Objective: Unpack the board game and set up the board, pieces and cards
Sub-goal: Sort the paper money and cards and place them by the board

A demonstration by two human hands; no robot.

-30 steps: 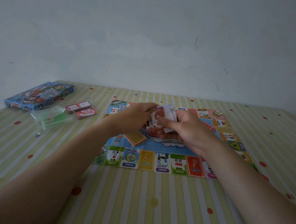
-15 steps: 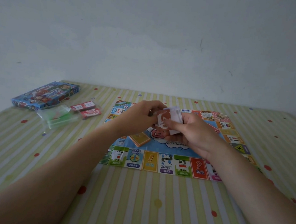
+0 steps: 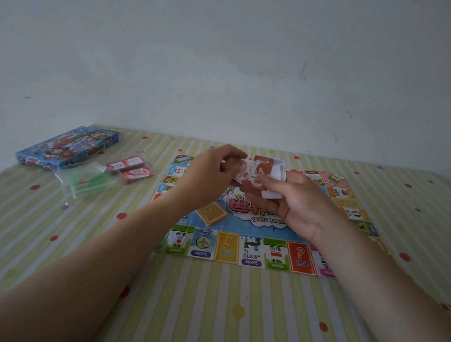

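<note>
Money wad (image 3: pixel 269 179) w/ white band sits in the right hand (image 3: pixel 306 206), held above the board (image 3: pixel 257 225) centre, fingers (image 3: pixel 272 187) clamped round it. Vs. 1 s ago the wad is no longer compact: the top note (image 3: pixel 243 174) has slid left and fans out, and the left hand (image 3: pixel 211 176) has its fingers curled, pinching the note's edge. So prob. peeling off notes, i.e. the money is being sorted.

Orange cards (image 3: pixel 210 212) lie on the board. Bag of green pieces (image 3: pixel 88 181), red packs (image 3: pixel 131 167) & box (image 3: pixel 67 147) lie far left on the table (image 3: pixel 205 306), untouched.

Bare forearms (image 3: pixel 85 267), bare left hand (image 3: pixel 209 180), right hand (image 3: pixel 306 206)
</note>
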